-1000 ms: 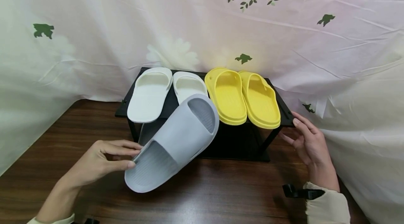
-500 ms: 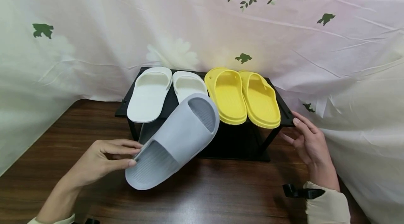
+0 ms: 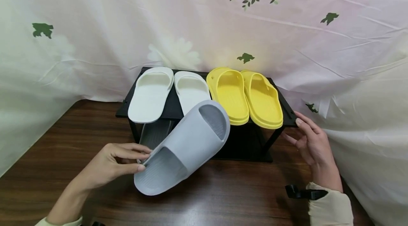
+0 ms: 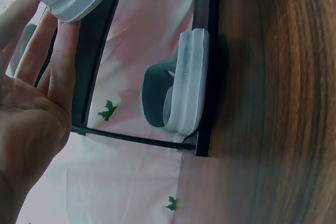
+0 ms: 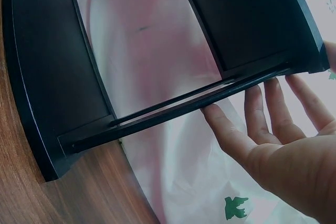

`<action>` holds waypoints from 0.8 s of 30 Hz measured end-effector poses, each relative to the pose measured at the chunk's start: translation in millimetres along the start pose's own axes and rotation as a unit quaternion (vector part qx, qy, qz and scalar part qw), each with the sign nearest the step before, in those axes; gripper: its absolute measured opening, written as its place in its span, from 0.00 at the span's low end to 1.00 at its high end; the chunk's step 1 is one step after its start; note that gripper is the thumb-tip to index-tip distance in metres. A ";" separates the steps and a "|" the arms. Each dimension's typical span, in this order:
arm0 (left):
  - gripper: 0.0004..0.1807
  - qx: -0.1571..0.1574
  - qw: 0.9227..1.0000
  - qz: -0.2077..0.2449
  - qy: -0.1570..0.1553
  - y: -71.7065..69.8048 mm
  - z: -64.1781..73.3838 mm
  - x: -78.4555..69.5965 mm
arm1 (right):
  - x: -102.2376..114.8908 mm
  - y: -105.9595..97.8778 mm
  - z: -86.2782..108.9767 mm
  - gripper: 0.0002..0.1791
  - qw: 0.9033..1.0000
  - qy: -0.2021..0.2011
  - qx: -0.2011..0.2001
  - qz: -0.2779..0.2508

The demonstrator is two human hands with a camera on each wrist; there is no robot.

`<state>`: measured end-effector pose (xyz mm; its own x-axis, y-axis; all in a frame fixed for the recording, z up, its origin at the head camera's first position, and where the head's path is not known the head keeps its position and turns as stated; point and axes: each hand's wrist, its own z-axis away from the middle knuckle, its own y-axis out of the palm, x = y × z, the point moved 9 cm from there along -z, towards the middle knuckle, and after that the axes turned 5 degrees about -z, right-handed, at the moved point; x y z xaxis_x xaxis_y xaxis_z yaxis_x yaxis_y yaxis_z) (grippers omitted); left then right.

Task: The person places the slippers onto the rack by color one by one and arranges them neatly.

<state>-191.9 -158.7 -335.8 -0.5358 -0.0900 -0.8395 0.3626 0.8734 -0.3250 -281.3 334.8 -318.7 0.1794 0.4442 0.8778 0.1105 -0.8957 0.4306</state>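
Observation:
My left hand [image 3: 109, 164] pinches the near-left edge of a grey slide slipper [image 3: 186, 146], thumb on the footbed side. The slipper is tilted in the air before the black shoe rack [image 3: 173, 111], its toe pointing up and right. Another grey slipper [image 4: 189, 85] sits on the lower shelf at the left end, partly hidden in the head view. At the rack's right end, my right hand [image 3: 313, 146] touches the upper corner and side, its fingers [image 5: 281, 114] extended against the side bars. White slippers [image 3: 151, 95] and yellow slippers [image 3: 229, 95] stand on the top shelf.
The rack stands on a dark wooden table [image 3: 223, 194], close to a pale printed curtain [image 3: 105, 41] behind and at both sides. The lower shelf's bare right part [image 3: 242, 148] shows under the yellow slippers.
My left hand has carried the grey slipper slightly right and lower, uncovering more of the slipper on the lower shelf. My right hand stays at the rack's corner.

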 end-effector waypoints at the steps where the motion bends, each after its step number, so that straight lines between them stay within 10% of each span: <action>1: 0.19 0.003 1.000 0.000 0.001 1.2 -0.4 0.0 | 0.0 0.2 -0.2 0.17 1.000 0.000 0.000 0.001; 24: 0.17 0.047 0.999 -0.006 -0.004 16.2 -2.1 8.7 | 1.1 2.3 -0.2 0.18 1.000 -0.009 0.020 -0.008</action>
<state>-192.3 -144.3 -347.4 -0.5349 -0.1044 -0.8384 0.4260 0.8237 -0.3744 -281.1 333.2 -316.7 0.1951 0.4595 0.8665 0.1528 -0.8869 0.4359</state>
